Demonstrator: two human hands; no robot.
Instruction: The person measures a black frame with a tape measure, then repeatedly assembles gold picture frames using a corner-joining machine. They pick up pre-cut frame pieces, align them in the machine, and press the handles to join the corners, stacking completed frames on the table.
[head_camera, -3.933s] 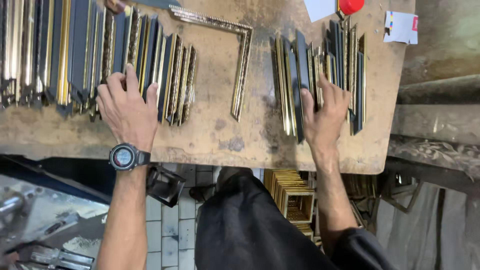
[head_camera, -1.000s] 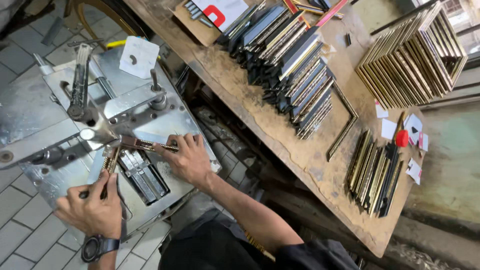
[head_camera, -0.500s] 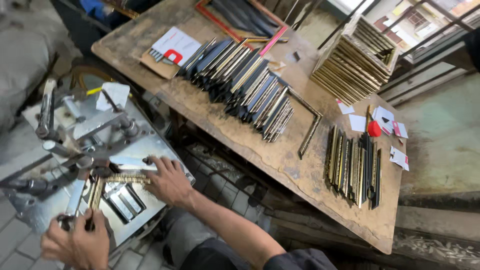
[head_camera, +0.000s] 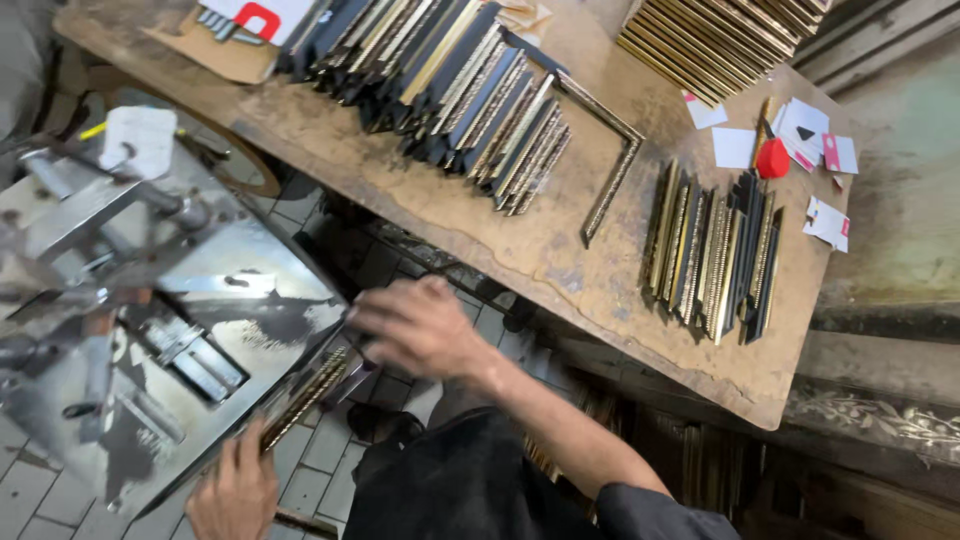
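A gold ornate moulding strip (head_camera: 305, 397) lies slanted on the near edge of a metal joining machine (head_camera: 215, 290) at the left. My left hand (head_camera: 235, 492) sits at the bottom of the view, fingers closed on the strip's near end. My right hand (head_camera: 420, 325) is blurred with motion, fingers spread, just above the strip's far end at the corner of the machine's plate. It holds nothing that I can see.
A worn wooden workbench (head_camera: 500, 240) runs across the back with two rows of dark and gold moulding pieces (head_camera: 470, 90) (head_camera: 715, 250), an L-shaped joined corner (head_camera: 612, 170), stacked gold frames (head_camera: 720, 40), paper tags and a red object (head_camera: 771, 158). Tiled floor lies below.
My view has swung right and closer to the bench. My right hand has pulled back off the machine's middle towards its near corner. The strip now lies along the plate's edge, my left hand still on it.
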